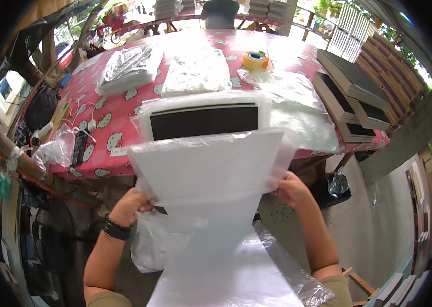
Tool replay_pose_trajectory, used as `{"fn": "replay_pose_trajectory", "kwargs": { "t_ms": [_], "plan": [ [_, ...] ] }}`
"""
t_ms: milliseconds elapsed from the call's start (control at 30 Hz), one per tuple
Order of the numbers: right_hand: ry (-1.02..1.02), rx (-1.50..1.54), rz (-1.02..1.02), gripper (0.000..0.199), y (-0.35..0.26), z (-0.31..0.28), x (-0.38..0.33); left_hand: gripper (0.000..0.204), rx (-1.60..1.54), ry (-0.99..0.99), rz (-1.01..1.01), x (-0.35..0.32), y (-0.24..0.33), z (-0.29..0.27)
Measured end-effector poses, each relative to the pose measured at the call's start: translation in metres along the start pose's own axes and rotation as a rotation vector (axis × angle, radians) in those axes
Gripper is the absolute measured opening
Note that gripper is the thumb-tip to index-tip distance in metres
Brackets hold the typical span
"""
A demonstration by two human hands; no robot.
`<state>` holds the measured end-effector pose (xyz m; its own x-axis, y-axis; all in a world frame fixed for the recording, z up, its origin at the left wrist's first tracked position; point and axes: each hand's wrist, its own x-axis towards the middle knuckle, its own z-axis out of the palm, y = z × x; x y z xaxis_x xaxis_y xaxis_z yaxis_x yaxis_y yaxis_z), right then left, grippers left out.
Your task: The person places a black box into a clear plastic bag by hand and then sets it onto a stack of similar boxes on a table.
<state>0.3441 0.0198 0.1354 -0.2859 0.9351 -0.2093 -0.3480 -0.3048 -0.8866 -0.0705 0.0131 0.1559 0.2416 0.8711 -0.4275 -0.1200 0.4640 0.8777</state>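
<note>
View from above, looking down at a person's two bare forearms and a desk covered with a red cloth printed with white cartoon cats. At the far left edge of the desk lie a crumpled clear plastic bag, a dark remote-like object and white cables. Further back on the left sits a stack of dark items in clear wrapping.

The left hand, with a black wristband on its wrist, is closed on the left edge of a large clear plastic bag held up in front of the body, below the near edge of the desk. The bag is translucent and milky, and it runs down toward the lap, where more loose plastic bunches beside it. Just behind the bag's top edge, a white frame with a black centre lies on the desk in clear wrap. Behind that rests a pile of white wrapped goods.

The right hand is closed on the bag's right edge, level with the left. Further back on the right sit a yellow tape roll, more clear plastic sheets and, at the desk's right end, a stack of flat dark boxes.
</note>
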Motion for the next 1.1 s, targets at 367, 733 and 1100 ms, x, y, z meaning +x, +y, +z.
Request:
{"fn": "replay_pose_trajectory", "kwargs": {
  "t_ms": [367,733,1100],
  "plan": [
    [0.140,0.094,0.273,0.025,0.142,-0.038,-0.059,0.026,0.314,0.065,0.041,-0.003,-0.186,-0.026],
    [-0.514,-0.138,-0.247,0.042,0.005,0.052,-0.047,0.009,0.096,1.044,0.805,-0.008,-0.055,-0.098],
    [-0.938,-1.168,0.259,0.053,0.112,0.055,0.014,0.036,-0.394,-0.258,0.794,-0.028,0.076,0.057]
  ]
}}
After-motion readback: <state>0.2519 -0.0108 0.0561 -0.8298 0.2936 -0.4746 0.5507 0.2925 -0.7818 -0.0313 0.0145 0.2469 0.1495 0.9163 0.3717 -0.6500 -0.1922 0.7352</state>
